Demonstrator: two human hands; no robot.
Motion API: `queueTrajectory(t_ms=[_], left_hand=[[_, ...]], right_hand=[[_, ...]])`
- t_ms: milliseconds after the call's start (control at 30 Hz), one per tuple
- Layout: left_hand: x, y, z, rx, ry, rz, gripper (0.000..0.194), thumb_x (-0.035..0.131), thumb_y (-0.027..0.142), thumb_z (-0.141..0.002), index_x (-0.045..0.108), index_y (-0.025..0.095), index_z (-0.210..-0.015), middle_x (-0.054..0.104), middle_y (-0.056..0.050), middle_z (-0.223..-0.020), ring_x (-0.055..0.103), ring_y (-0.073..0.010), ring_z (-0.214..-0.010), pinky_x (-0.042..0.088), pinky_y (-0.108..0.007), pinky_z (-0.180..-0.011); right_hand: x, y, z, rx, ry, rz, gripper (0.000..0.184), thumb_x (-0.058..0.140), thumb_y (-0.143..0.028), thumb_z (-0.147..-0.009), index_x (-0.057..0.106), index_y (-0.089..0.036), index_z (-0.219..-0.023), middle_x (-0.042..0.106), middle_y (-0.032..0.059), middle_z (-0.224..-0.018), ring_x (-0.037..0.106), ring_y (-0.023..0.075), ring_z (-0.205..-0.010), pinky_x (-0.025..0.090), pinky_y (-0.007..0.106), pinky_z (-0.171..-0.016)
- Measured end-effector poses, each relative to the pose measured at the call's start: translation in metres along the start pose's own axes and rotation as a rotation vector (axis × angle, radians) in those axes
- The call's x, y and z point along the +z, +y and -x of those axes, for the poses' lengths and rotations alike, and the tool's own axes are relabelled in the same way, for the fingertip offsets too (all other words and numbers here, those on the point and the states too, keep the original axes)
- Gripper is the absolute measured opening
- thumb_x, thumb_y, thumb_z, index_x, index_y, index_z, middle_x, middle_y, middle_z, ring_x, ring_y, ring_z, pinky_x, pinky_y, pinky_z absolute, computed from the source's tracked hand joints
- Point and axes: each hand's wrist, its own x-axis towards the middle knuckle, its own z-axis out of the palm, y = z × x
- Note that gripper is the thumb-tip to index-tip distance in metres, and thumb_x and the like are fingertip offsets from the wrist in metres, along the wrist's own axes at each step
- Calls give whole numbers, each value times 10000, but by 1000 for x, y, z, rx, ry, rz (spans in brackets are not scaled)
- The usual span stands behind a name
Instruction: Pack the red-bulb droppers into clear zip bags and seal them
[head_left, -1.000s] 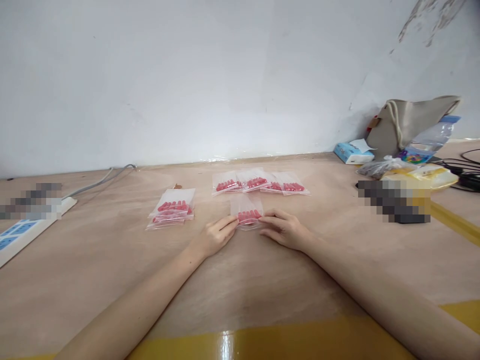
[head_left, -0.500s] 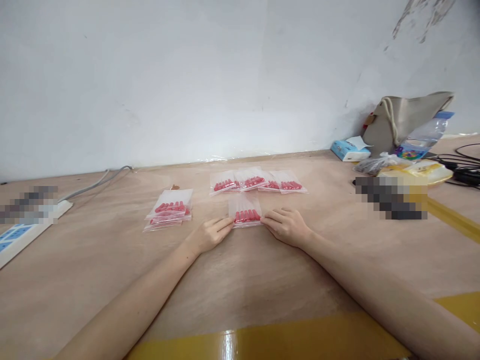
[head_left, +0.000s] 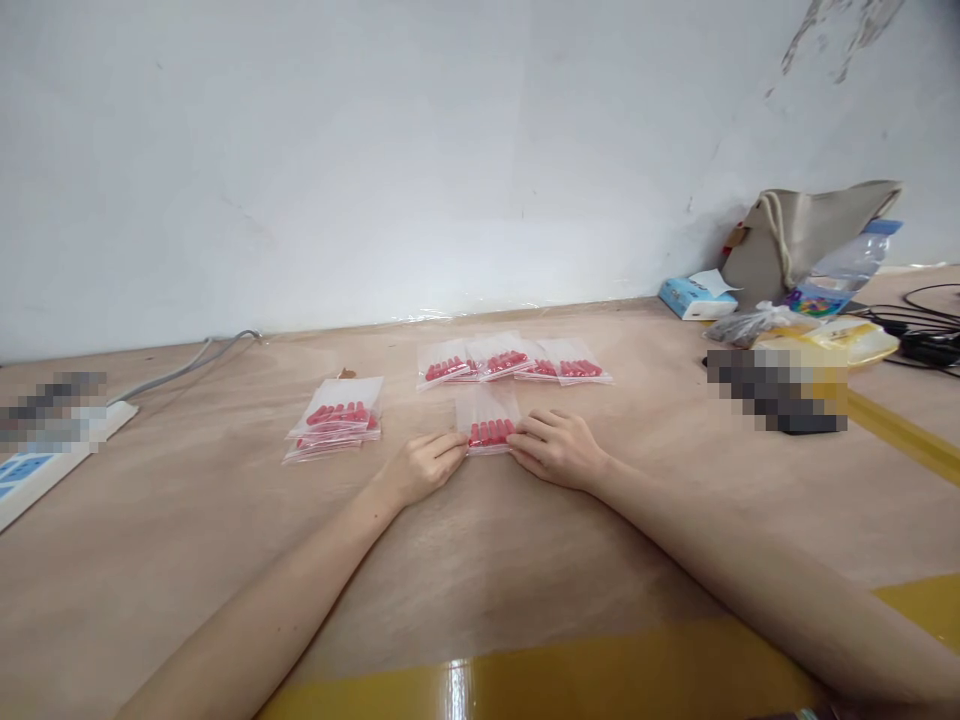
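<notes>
A small clear plastic bag (head_left: 486, 405) with several red capsule-shaped pieces in a row lies flat on the table in front of me. My left hand (head_left: 426, 468) has its fingers pressed together at the bag's lower left corner. On the opposite side, my right hand (head_left: 556, 447) is closed at the lower right edge, its fingertips over the last red pieces. To the left rests a stack of similar bags (head_left: 335, 418). Beyond my hands, a row of overlapping bags (head_left: 504, 358) holds more red pieces.
A white power strip (head_left: 67, 465) with a grey cable (head_left: 202, 358) lies at the left. Along the right are a blue tissue pack (head_left: 697, 298), a beige bag (head_left: 817, 235), a plastic bottle (head_left: 847, 270) and a blurred dark object (head_left: 776, 390). Yellow tape (head_left: 555, 670) crosses the table's near edge.
My right hand has shifted slightly left, its fingertips now further over the bag's right edge. My left hand stays at the left corner. The camera view has moved a little.
</notes>
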Motion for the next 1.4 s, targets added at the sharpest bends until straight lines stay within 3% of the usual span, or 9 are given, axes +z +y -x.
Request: queueTrajectory(t_ms=[267, 667, 1033, 1167, 1300, 1400], left_hand=[[3, -1, 3, 17, 23, -10, 209, 407, 125, -893, 610, 140, -847, 677, -64, -902, 652, -153, -791, 542, -251, -693], [-4, 0, 0, 1, 7, 7, 211, 435, 133, -875, 612, 168, -766, 689, -31, -841, 651, -143, -684, 514, -245, -596], [-7, 2, 5, -97, 2, 102, 174, 472, 150, -863, 636, 193, -823, 696, -4, -863, 660, -124, -734, 517, -218, -670], [-6, -7, 17, -190, 0, 137, 157, 492, 169, -853, 640, 202, -813, 694, -6, -862, 659, -132, -746, 513, -216, -654], [-9, -15, 29, -278, -9, 198, 146, 496, 182, -844, 636, 219, -828, 686, -1, -870, 654, -130, -767, 511, -214, -643], [-16, -11, 25, -342, -29, 266, 156, 562, 247, -795, 616, 215, -938, 648, -31, -988, 626, -158, -879, 508, -255, -764]], right_hand=[[23, -22, -28, -161, 84, 76, 192, 451, -143, -848, 588, -163, -715, 581, 13, -680, 447, 117, -661, 227, 281, -532], [16, -21, -33, -308, 101, 113, 250, 400, -111, -850, 531, -156, -642, 520, 15, -629, 415, 120, -601, 234, 290, -526], [-7, 3, 1, -202, -37, 163, 218, 393, -99, -858, 578, -160, -759, 567, 22, -683, 442, 109, -614, 245, 290, -533], [-9, 20, 21, -28, -27, 159, 214, 426, -149, -857, 571, -167, -700, 567, 12, -647, 443, 102, -573, 261, 278, -535], [-16, 26, 28, 215, -52, -18, 219, 438, -253, -859, 578, -169, -711, 591, 17, -686, 491, 99, -593, 304, 244, -524], [-19, 12, 17, 225, -143, -229, 226, 492, -367, -817, 599, -176, -875, 616, 50, -837, 549, 143, -743, 391, 248, -616]])
